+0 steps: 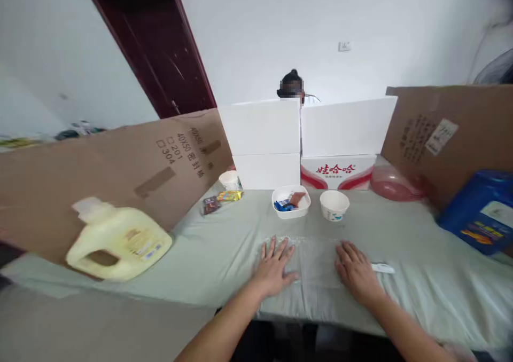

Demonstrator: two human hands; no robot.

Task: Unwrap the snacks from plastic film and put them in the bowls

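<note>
My left hand (274,266) and my right hand (356,271) lie flat, fingers spread, on a clear plastic bag (315,255) that rests on the pale green tablecloth (216,244). Neither hand grips anything. A small white object (382,268) lies just right of my right hand. Beyond the hands stand a square white bowl (291,202) with small packets inside and a round paper cup (334,205).
A yellow detergent jug (118,242) lies at the left. Cardboard sheets (120,164) and white foam boxes (304,132) wall the table. A pink balloon (390,183), blue package (481,210), another cup (230,179) and snack packets (220,199) sit around. A person sits behind the boxes.
</note>
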